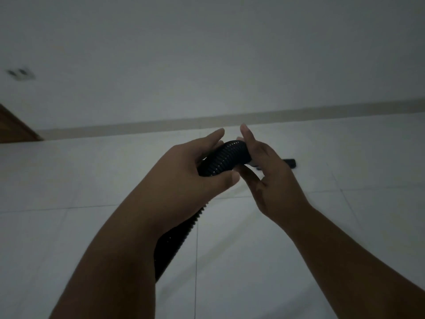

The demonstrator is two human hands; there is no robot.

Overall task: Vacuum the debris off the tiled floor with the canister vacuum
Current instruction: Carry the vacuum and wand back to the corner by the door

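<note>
While the hose [224, 158] is clasped by the left hand [195, 171] and its bent end is pinched by the right hand [266, 171], both grips closed, its long axis is seen running down-left toward the body, above the floor [299, 238].

Ribbed black plastic hose [224, 157]; smooth pale tiled floor [299, 238]

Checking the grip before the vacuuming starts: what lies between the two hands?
In the head view, the bent black ribbed hose lies between left hand and right hand; both grip it.
</note>
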